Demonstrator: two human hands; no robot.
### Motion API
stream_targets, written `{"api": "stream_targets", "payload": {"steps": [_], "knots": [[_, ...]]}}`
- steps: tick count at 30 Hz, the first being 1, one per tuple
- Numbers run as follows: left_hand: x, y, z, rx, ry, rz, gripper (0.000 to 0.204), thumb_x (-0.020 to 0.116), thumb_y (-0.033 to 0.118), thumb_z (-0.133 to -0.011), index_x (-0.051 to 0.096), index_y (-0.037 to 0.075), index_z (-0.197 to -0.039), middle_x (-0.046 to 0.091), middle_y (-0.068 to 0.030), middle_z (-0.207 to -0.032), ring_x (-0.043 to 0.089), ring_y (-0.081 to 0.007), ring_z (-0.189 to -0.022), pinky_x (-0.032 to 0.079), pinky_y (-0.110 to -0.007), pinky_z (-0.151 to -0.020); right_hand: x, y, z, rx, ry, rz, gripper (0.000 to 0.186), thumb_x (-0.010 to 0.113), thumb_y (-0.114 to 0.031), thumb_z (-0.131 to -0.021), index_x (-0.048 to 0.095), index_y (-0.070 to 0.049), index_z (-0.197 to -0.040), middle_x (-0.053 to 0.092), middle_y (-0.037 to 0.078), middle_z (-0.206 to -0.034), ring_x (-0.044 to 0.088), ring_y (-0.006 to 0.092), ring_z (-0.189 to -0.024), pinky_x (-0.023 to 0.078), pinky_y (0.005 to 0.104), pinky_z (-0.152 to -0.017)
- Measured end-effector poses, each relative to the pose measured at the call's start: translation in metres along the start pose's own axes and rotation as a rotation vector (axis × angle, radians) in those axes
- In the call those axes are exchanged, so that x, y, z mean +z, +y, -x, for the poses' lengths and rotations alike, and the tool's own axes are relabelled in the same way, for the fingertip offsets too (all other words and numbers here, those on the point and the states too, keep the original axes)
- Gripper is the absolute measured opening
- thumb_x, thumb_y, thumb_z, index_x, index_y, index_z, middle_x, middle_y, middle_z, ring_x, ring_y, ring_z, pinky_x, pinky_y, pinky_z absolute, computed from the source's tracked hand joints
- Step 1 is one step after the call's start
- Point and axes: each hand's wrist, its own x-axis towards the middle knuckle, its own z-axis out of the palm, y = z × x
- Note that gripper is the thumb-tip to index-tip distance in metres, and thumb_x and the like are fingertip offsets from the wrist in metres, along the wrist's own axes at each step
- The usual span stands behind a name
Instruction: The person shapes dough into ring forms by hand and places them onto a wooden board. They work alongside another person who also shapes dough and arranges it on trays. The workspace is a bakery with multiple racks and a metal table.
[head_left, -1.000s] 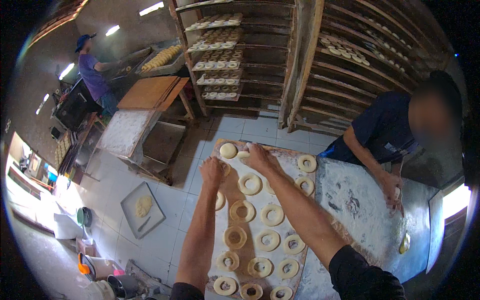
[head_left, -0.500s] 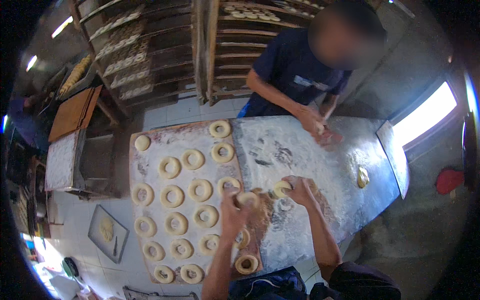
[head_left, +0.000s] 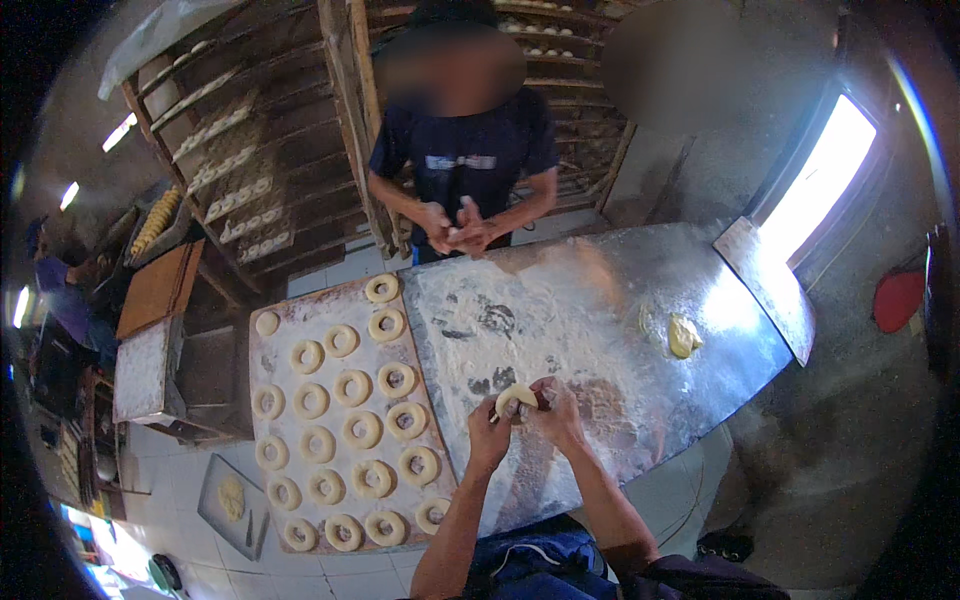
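Note:
Over the floured table, a pale dough ring is held between both my hands; its upper arc shows and my fingers cover the lower part. My left hand grips its left side, with the thumb and fingers closed on it. On the other side my right hand pinches the ring, its fingers curled. To the left of my hands lies a floured board bearing rows of dough rings, such as this ring, and one small round dough piece near its far left corner.
Across the table stands a co-worker whose hands are together. A yellowish dough lump sits to the right, near a flat panel. Racks of dough stand behind. A grey tray lies low at left.
My left hand has come off the board's edge to join my right, and both now hold one ring. The co-worker's hands have come together. The whole view has shifted.

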Motion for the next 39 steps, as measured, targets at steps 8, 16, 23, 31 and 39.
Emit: {"api": "stream_targets", "payload": {"steps": [8,16,23,31,39], "knots": [[0.046,0.010,0.036,-0.011,0.038,0.333,0.031,0.064,0.008,-0.099,0.056,0.000,-0.127,0.066,-0.0161,-0.120,0.065,-0.0214,-0.108,0.054,-0.035,-0.092,-0.071,-0.041,0.030,-0.120,-0.336,-0.016,0.053,0.067,0.004,-0.081,0.051,-0.004,-0.132,0.066,0.007,-0.101,0.065,0.0154,-0.094,0.055,0.0328,-0.078],[0.087,-0.002,0.076,0.059,-0.157,0.641,0.029,0.057,0.018,-0.102,0.046,0.010,-0.127,0.062,-0.0122,-0.119,0.064,-0.0229,-0.108,0.054,-0.038,-0.089,-0.105,-0.021,0.032,0.209,-0.411,-0.526,0.044,0.045,-0.042,-0.104,0.061,-0.004,-0.118,0.065,0.006,-0.096,0.064,0.0179,-0.088,0.052,0.0331,-0.081],[0.123,-0.012,0.066,0.126,0.180,0.287,0.033,0.042,0.042,-0.105,0.047,0.010,-0.113,0.055,-0.0063,-0.084,0.062,-0.0217,-0.078,0.054,-0.041,-0.065,-0.124,-0.008,0.033,0.404,-0.487,-0.621,0.063,0.043,-0.054,-0.104,0.069,0.003,-0.102,0.068,0.013,-0.083,0.065,0.0231,-0.079,0.051,0.0340,-0.073],[0.151,-0.027,0.060,0.030,0.221,0.634,0.056,0.041,0.058,-0.104,0.048,0.007,-0.081,0.050,-0.0017,-0.072,0.057,-0.0192,-0.069,0.047,-0.036,-0.061,-0.132,0.007,0.051,0.150,-0.170,-0.062,0.071,0.042,-0.062,-0.102,0.061,0.002,-0.124,0.064,0.018,-0.108,0.058,0.0282,-0.098,0.045,0.0435,-0.094],[0.135,-0.050,0.066,0.061,-0.033,0.834,0.040,0.050,0.038,-0.098,0.050,0.005,-0.077,0.059,-0.0117,-0.071,0.059,-0.0265,-0.064,0.047,-0.042,-0.058,-0.126,0.044,0.044,0.019,-0.278,0.178,0.061,0.046,-0.051,-0.103,0.047,-0.008,-0.147,0.058,0.026,-0.114,0.057,0.0432,-0.101,0.048,0.0514,-0.089]]}}
